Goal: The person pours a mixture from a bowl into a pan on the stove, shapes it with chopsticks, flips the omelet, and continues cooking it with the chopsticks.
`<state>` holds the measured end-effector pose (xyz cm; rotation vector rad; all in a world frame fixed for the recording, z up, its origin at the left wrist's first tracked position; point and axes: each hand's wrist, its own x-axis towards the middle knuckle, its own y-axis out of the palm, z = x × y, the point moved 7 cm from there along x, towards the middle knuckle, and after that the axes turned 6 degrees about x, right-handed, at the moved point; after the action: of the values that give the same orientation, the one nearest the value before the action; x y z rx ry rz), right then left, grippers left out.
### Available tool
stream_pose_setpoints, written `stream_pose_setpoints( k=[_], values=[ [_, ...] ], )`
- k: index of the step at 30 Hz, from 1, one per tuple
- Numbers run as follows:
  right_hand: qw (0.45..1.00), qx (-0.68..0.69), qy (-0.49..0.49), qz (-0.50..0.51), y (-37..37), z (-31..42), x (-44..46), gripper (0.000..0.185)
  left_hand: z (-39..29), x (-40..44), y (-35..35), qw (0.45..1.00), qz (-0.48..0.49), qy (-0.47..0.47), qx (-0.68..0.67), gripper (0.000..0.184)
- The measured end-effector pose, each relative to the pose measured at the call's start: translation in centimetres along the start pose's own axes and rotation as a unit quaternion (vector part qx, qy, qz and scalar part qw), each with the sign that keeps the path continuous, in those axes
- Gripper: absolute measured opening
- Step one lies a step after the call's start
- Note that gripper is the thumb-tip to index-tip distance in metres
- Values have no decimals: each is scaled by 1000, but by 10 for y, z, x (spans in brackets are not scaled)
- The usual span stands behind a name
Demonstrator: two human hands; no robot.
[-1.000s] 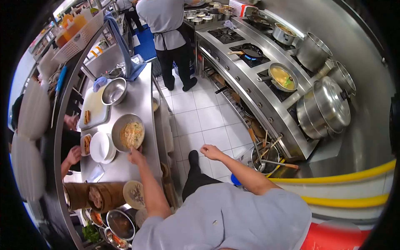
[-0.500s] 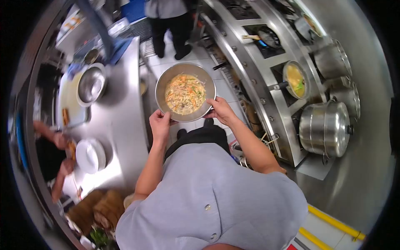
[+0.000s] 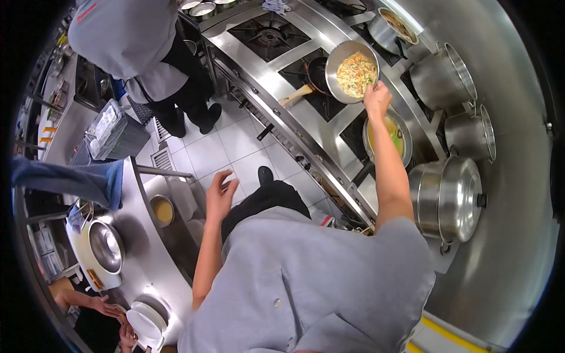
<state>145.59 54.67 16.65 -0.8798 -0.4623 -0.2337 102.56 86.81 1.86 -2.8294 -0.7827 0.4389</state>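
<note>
My right hand [image 3: 377, 99] grips the near rim of a steel bowl [image 3: 352, 72] of shredded orange, white and green food. The bowl is over the stove, partly covering a dark frying pan [image 3: 318, 74] whose pale wooden handle [image 3: 295, 95] points down-left. Beneath my right forearm sits a pan of yellowish liquid with something green [image 3: 395, 141]. My left hand [image 3: 221, 195] hangs in the air over the aisle, its fingers apart and nothing in them.
Large steel pots [image 3: 442, 76] and a lidded pot [image 3: 460, 199] line the right side. A co-worker [image 3: 130, 44] stands at upper left. On the left counter [image 3: 139, 235] are a steel bowl [image 3: 106, 247] and white plates [image 3: 146, 321], with another person's hands [image 3: 112, 312] beside them.
The bowl has moved from in front of my body to above the stove in my right hand. My left hand has let go of it. The view has turned toward the stove.
</note>
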Motion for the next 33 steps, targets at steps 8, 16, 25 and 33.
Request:
stream_pose_setpoints(
  k=[8,16,25,33],
  values=[
    [990,-136,2,32,67,-20,59,21,107,10,-92,982,-134,-132,1,31],
    [972,-221,-50,65,93,-2,64,21,58,35,-148,983,-87,-135,88,33],
    [953,-278,-103,63,90,31,53,20,113,24,-173,983,-91,-119,110,32],
    [953,-269,-136,16,77,57,30,15,109,22,-163,980,-60,-161,104,29]
  ],
)
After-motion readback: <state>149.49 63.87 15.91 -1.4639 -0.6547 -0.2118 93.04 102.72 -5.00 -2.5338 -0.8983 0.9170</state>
